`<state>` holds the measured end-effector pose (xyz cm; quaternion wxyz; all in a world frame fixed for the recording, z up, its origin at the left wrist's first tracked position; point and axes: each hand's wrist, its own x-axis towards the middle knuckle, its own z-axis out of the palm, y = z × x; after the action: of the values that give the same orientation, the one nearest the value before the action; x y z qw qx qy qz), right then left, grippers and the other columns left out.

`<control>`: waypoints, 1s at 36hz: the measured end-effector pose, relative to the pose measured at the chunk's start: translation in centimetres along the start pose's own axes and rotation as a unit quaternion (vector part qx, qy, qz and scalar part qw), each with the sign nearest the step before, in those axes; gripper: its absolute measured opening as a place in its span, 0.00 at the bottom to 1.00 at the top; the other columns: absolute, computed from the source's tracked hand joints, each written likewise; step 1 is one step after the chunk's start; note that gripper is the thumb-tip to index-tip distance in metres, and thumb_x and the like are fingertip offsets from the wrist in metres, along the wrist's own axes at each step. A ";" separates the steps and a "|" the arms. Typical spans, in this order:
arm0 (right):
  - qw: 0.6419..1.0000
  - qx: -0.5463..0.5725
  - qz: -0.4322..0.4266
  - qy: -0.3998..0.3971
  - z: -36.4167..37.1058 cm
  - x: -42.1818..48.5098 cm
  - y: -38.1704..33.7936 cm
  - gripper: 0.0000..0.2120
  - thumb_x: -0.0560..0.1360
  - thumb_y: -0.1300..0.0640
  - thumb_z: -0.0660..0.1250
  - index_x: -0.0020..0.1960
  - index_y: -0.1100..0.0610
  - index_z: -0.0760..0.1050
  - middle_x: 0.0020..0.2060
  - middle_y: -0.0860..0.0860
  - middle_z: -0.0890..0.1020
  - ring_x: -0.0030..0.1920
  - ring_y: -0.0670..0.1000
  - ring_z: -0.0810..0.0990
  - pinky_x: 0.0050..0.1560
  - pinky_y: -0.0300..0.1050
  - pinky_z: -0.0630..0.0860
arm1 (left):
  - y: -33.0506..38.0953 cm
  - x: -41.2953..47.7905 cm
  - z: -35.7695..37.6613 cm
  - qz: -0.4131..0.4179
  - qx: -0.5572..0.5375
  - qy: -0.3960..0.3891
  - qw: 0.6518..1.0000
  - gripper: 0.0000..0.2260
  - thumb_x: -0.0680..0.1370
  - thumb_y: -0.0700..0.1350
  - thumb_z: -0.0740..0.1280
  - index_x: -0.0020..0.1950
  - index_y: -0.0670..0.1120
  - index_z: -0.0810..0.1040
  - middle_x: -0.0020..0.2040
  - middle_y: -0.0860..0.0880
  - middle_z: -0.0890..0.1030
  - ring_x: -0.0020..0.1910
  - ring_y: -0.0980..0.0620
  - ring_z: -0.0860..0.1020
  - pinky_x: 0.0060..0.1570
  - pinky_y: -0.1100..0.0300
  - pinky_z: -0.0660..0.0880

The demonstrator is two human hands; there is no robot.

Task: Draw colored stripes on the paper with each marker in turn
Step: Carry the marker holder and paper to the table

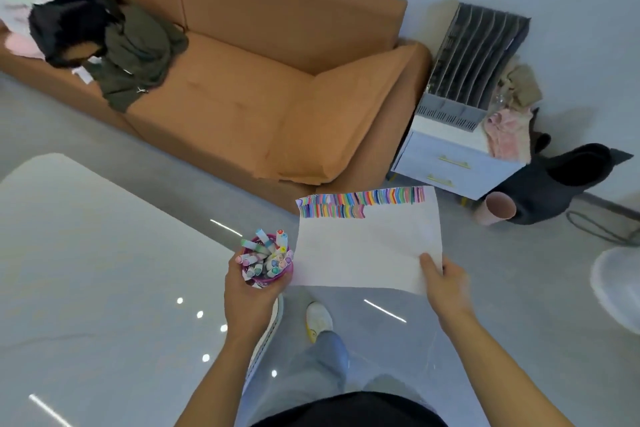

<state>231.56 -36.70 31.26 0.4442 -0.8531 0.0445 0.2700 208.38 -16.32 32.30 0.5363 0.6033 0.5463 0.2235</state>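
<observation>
The orange sofa fills the far side of the room, with a heap of dark clothes on its left seat. The glossy white table is at the left and nearer to the person, who is standing on the grey floor. A white drawer cabinet stands beside the sofa arm.

The sheet of paper is in the air, not on the table. It hangs in front of the person, above the floor, to the right of the table edge. Two rows of coloured stripes run along its far edge, and the second row is only about half as long, so I judge that the drawing is partly done. The purple marker cup is just beside the paper's left edge and is full of capped markers.

The left hand grips the cup from below, its fingers wrapped round the wall. The right hand pinches the near right corner of the paper, thumb on top.

The step in hand seems to be to bring both things to a surface. To do it well, the paper should be laid flat on the table with the striped edge away from the person. The cup should be kept upright, so that no marker falls out, and placed near the sheet but not on it. Only then a free hand can take one marker
</observation>
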 end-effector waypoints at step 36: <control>0.928 -0.170 -0.178 -0.279 29.2 20.6 -31.8 0.11 0.81 0.55 0.67 0.46 0.61 0.81 0.38 0.52 0.81 0.40 0.52 0.76 0.40 0.47 0.72 | 6.8 23.2 -2.2 -0.132 -0.091 0.326 0.932 0.30 0.65 0.49 0.83 0.56 0.69 0.70 0.53 0.66 0.80 0.52 0.67 0.80 0.42 0.75 0.75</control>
<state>246.86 8.65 30.89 0.3276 -0.8001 -0.2807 0.4168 216.37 6.60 31.70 0.4056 0.3685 0.7431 0.3841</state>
